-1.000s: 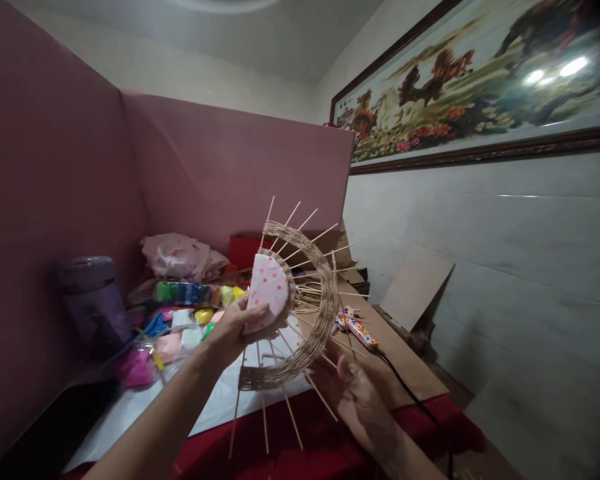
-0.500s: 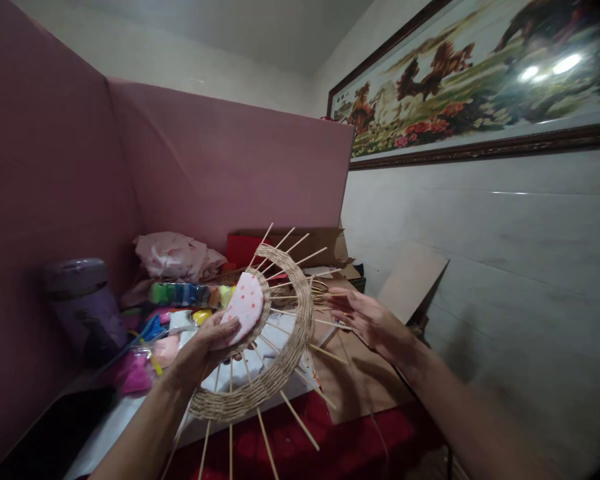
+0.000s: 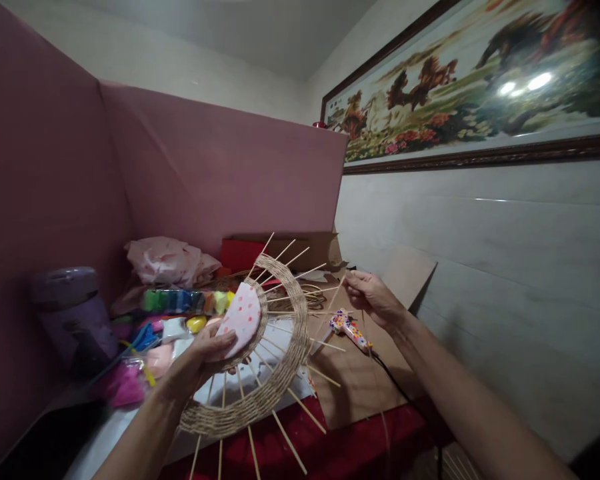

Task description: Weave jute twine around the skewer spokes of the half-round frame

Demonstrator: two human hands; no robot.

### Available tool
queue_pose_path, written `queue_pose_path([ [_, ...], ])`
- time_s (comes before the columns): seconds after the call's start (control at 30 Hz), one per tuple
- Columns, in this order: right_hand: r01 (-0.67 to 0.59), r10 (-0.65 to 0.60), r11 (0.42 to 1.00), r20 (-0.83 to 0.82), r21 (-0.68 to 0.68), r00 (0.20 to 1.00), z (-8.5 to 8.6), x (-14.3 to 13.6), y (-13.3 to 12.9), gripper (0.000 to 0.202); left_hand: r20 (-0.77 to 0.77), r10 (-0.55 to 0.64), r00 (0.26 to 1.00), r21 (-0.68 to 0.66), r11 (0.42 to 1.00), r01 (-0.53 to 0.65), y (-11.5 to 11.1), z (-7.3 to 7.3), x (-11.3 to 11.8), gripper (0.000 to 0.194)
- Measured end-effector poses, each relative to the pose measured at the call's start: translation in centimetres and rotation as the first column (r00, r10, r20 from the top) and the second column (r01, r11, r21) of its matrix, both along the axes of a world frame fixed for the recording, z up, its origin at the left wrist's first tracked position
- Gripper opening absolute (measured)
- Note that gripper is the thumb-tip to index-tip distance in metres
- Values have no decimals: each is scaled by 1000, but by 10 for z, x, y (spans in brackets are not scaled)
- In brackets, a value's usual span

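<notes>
The left hand point(image 3: 213, 343) grasps the woven half-ring point(image 3: 301, 317) by its inner part, with the thumb pressed over the dotted half-disc point(image 3: 245, 310); its other fingers go mostly under, so their exact hold cannot be seen. This woven half-ring is in the air above the desk, tilted, at about six to seven o'clock from the centre of the view. Its sticks point(image 3: 295, 407) spread outwards like rays, through the woven band and beyond it.

The right hand point(image 3: 373, 290), at two o'clock from the half-ring, is closed at the fingertips and pinches a thin strand point(image 3: 335, 295). The strand runs in a slanting line down towards the outer edge of the weaving, at three o'clock of it. The right hand does not touch the half-ring.

Below the right hand, at three o'clock from the half-ring, a glue gun point(image 3: 350, 329) with coloured spots lies on a brown sheet point(image 3: 345, 393), and its black cable goes away towards four o'clock. At ten o'clock there are packets of coloured clay point(image 3: 175, 328), and behind them a crumpled pinkish bag point(image 3: 167, 261). A purple bottle point(image 3: 75, 323) stands at nine o'clock. At twelve o'clock, a red box point(image 3: 240, 253) is seen.
</notes>
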State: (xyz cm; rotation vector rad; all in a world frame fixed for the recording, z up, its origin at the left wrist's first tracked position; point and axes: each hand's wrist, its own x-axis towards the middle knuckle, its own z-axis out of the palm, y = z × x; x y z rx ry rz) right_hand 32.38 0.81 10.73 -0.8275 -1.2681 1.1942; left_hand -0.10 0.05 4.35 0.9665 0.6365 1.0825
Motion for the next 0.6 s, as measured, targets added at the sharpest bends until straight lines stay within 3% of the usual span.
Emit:
queue_pose_path([
  [0.1, 50, -40, 991, -83, 124, 996, 4, -4, -13, 23, 18, 14, 1000, -1, 1000, -14, 2, -1, 0, 36],
  [0.2, -2, 7, 993, -41, 117, 999, -2, -3, -38, 24, 68, 95, 993, -20, 995, -94, 5, -2, 0, 38],
  [0.3, -92, 92, 996, 164, -6, 982, -24, 6, -61, 27, 93, 159, 983, -39, 987, -156, 8, -4, -2, 40],
  [0.43, -216, 330, 937, 497, -274, 802, -59, 11, -71, 23, 119, 211, 970, -41, 977, -207, 11, -4, -4, 44],
  [0.5, -151, 230, 971, 560, -184, 796, -68, 4, -66, 21, 135, 232, 963, -52, 973, -227, 12, -3, -4, 45],
  [0.6, 37, -32, 999, 453, -1, 891, -68, -23, -57, 23, 155, 247, 956, -60, 969, -240, 11, -3, -2, 43],
])
